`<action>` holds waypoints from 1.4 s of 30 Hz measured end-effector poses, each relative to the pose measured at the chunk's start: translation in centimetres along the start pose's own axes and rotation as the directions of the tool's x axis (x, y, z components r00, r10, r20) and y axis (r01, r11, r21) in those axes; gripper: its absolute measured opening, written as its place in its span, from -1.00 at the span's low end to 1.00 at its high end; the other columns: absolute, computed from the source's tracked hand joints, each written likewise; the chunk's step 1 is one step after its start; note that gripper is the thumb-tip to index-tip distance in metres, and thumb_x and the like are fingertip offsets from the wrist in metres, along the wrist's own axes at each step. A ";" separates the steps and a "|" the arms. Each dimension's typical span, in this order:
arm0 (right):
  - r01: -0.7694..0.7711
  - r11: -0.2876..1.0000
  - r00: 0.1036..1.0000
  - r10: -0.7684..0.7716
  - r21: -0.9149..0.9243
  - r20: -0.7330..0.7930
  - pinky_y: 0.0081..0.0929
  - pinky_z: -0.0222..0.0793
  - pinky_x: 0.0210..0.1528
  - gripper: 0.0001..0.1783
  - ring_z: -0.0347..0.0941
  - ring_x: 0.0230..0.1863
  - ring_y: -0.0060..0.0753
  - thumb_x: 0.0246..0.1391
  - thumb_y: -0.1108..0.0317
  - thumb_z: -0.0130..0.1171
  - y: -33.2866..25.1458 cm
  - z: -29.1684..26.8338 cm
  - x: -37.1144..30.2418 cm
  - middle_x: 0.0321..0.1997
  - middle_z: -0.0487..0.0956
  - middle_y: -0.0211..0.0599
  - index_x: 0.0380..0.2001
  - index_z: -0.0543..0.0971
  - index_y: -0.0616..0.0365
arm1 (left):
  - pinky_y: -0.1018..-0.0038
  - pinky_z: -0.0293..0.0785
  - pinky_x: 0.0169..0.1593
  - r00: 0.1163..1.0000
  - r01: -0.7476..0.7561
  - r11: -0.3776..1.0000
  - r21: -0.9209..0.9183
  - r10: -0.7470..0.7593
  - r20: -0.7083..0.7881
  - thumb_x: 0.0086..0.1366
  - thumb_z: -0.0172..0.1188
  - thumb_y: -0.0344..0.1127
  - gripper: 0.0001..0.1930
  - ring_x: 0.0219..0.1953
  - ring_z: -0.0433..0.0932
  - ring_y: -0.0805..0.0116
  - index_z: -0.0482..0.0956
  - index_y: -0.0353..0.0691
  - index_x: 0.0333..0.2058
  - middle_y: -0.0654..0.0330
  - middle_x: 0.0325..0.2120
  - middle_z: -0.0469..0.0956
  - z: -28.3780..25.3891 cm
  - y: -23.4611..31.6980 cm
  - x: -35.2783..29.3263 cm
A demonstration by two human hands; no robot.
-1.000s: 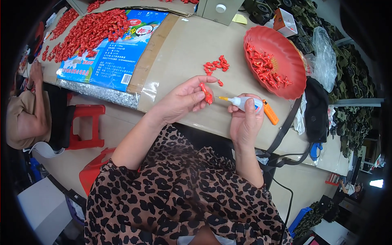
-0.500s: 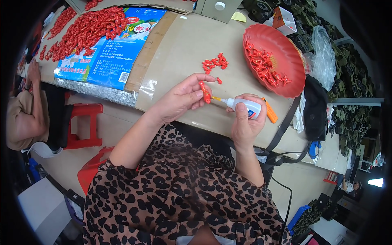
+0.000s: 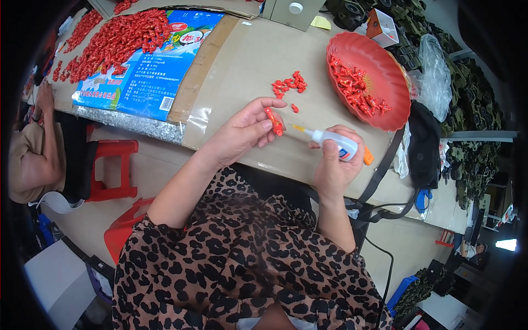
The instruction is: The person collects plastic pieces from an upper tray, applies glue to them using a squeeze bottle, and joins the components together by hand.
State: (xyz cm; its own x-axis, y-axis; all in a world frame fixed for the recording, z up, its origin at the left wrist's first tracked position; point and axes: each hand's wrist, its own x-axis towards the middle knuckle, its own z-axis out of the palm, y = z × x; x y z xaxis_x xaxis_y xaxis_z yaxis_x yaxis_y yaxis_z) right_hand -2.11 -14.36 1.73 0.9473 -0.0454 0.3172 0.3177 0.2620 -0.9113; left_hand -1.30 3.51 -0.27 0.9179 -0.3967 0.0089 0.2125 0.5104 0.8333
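At ten o'clock a blue printed plastic sack (image 3: 140,69) is spread flat on the cardboard-covered table (image 3: 242,71), heaped along its upper edge with red parts (image 3: 118,38). Near the centre, a small red plastic piece (image 3: 273,121), narrow and glossy, is pinched between the thumb and fingers of the left hand (image 3: 242,132). Just above it, at twelve o'clock, a small cluster of red pieces (image 3: 289,84) is seen. The white glue bottle (image 3: 335,142), yellow nozzle aimed at the piece, is clasped by the right hand (image 3: 335,162). At two o'clock a red tray (image 3: 352,52) is filled with more pieces.
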 end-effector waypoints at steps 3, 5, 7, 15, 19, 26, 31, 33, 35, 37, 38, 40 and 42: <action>-0.187 0.946 0.979 0.203 0.264 -0.034 -0.64 0.34 -0.28 -0.68 0.39 -0.34 -0.48 -0.16 0.54 0.15 -0.9 -0.6 0.8 -0.32 0.38 -0.27 -0.30 0.30 0.23 | 0.71 0.20 -0.44 1.000 -0.011 1.000 -0.027 0.011 -0.019 0.20 -0.08 -0.38 -0.64 -0.46 0.32 0.59 0.17 -0.25 -0.02 0.22 -0.39 0.37 0.0 0.0 -0.2; -0.326 0.869 0.936 0.353 0.373 -0.002 -0.63 0.36 -0.27 -0.66 0.40 -0.34 -0.48 -0.19 0.56 0.17 -1.2 -1.2 1.1 -0.31 0.40 -0.28 -0.29 0.31 0.23 | 0.70 0.23 -0.43 1.000 0.002 0.999 -0.034 -0.003 -0.023 0.19 -0.08 -0.38 -0.64 -0.45 0.34 0.58 0.17 -0.26 -0.02 0.19 -0.38 0.39 -0.1 0.1 -0.3; -0.318 0.945 0.948 0.318 0.074 0.010 -0.66 0.34 -0.28 -0.62 0.39 -0.37 -0.55 -0.24 0.55 0.22 -0.9 -1.8 1.4 -0.34 0.43 -0.32 -0.28 0.35 0.24 | 0.68 0.27 -0.42 1.000 0.006 0.996 -0.094 -0.007 -0.004 0.19 -0.06 -0.38 -0.65 -0.45 0.36 0.56 0.17 -0.28 -0.04 0.16 -0.35 0.40 -0.3 0.1 -0.4; -0.307 0.860 0.918 0.380 -0.408 0.109 -0.66 0.29 -0.36 -0.66 0.37 -0.41 -0.62 -0.24 0.42 0.23 -1.2 -1.7 5.0 -0.43 0.47 -0.38 -0.34 0.40 0.27 | 0.68 0.28 -0.45 1.000 0.007 0.986 -0.167 -0.010 -0.015 0.19 -0.05 -0.36 -0.66 -0.46 0.38 0.56 0.19 -0.30 -0.06 0.15 -0.36 0.41 -0.6 0.1 -0.5; -0.108 0.556 0.893 0.419 -0.824 0.166 -0.53 0.30 -0.37 -0.58 0.43 -0.42 -0.46 -0.31 0.22 0.25 -0.2 -0.5 7.1 -0.46 0.49 -0.20 -0.35 0.44 0.25 | 0.68 0.28 -0.45 1.000 0.009 0.988 -0.153 -0.010 -0.005 0.19 -0.05 -0.36 -0.67 -0.46 0.38 0.57 0.20 -0.29 -0.07 0.16 -0.37 0.41 -0.5 0.2 -0.5; 0.031 0.196 0.835 0.535 -0.980 0.133 -0.36 0.31 -0.33 -0.56 0.45 -0.36 -0.14 -0.34 0.14 0.24 0.1 3.4 8.6 -0.46 0.51 -0.06 -0.40 0.50 0.27 | 0.68 0.28 -0.44 1.000 0.000 0.989 -0.150 0.003 0.018 0.20 -0.07 -0.37 -0.71 -0.46 0.37 0.57 0.21 -0.27 -0.10 0.18 -0.38 0.40 -0.8 0.1 -0.6; -0.008 0.259 0.802 0.578 -0.966 0.149 -0.38 0.33 -0.35 -0.60 0.46 -0.43 -0.18 -0.33 0.17 0.22 0.2 2.4 8.8 -0.52 0.50 -0.07 -0.45 0.51 0.29 | 0.67 0.28 -0.44 1.000 -0.007 0.989 -0.149 0.010 0.022 0.20 -0.07 -0.38 -0.71 -0.45 0.38 0.57 0.21 -0.26 -0.10 0.18 -0.38 0.40 -0.6 0.0 -0.5; -0.074 0.331 0.806 0.576 -0.941 0.140 -0.42 0.33 -0.38 -0.64 0.45 -0.48 -0.26 -0.31 0.22 0.21 0.2 1.4 8.6 -0.53 0.50 -0.08 -0.45 0.50 0.30 | 0.67 0.29 -0.44 1.000 0.005 0.987 -0.163 -0.002 0.021 0.19 -0.07 -0.38 -0.72 -0.45 0.38 0.57 0.21 -0.26 -0.11 0.18 -0.38 0.41 -0.6 0.1 -0.5; -0.142 0.399 0.808 0.575 -0.906 0.127 -0.46 0.33 -0.42 -0.67 0.44 -0.53 -0.34 -0.29 0.27 0.21 0.0 0.9 8.1 -0.54 0.50 -0.10 -0.45 0.49 0.31 | 0.67 0.29 -0.44 1.000 0.021 0.984 -0.178 -0.017 0.021 0.19 -0.06 -0.38 -0.72 -0.45 0.38 0.56 0.22 -0.26 -0.11 0.18 -0.38 0.41 -0.6 0.2 -0.5; -0.552 0.721 0.755 0.646 -0.419 0.118 -0.57 0.32 -0.49 -0.77 0.39 -0.59 -0.49 -0.22 0.39 0.18 -0.5 0.6 7.2 -0.56 0.50 -0.18 -0.45 0.47 0.29 | 0.67 0.30 -0.44 0.999 0.032 0.982 -0.186 -0.036 -0.017 0.19 -0.05 -0.37 -0.73 -0.44 0.39 0.55 0.22 -0.25 -0.13 0.18 -0.38 0.41 -0.5 0.3 -0.5; -0.553 0.721 0.756 0.645 -0.417 0.113 -0.57 0.32 -0.49 -0.77 0.39 -0.59 -0.49 -0.22 0.39 0.18 -0.6 0.3 6.7 -0.56 0.50 -0.18 -0.45 0.47 0.29 | 0.67 0.30 -0.44 0.999 0.036 0.982 -0.187 -0.039 -0.013 0.19 -0.05 -0.37 -0.73 -0.44 0.39 0.55 0.22 -0.25 -0.13 0.18 -0.38 0.41 -0.4 0.3 -0.5; -0.679 0.734 0.714 0.671 -0.037 0.201 -0.63 0.31 -0.50 -0.84 0.38 -0.59 -0.54 -0.15 0.47 0.13 -0.6 -0.4 5.5 -0.51 0.50 -0.22 -0.42 0.45 0.27 | 0.67 0.31 -0.44 1.000 0.019 0.983 -0.181 -0.021 -0.014 0.18 -0.04 -0.39 -0.78 -0.44 0.39 0.55 0.25 -0.26 -0.19 0.18 -0.37 0.42 -0.2 0.3 -0.3; -0.703 0.707 0.705 0.677 0.080 0.212 -0.62 0.31 -0.50 -0.85 0.38 -0.58 -0.53 -0.14 0.48 0.12 -0.7 -0.6 4.2 -0.49 0.50 -0.20 -0.42 0.45 0.27 | 0.66 0.31 -0.44 1.000 0.012 0.986 -0.165 -0.014 -0.011 0.18 -0.04 -0.40 -0.81 -0.44 0.39 0.54 0.26 -0.26 -0.21 0.17 -0.38 0.42 0.2 0.2 -0.2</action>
State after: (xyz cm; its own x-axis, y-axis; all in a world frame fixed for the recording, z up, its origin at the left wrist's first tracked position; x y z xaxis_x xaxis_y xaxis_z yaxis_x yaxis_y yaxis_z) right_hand 1.72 -15.32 3.51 0.8740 0.3495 -0.3375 -0.4445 0.2946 -0.8459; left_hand -1.51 3.48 -0.01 0.9186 -0.3951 -0.0090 0.2758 0.6246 0.7307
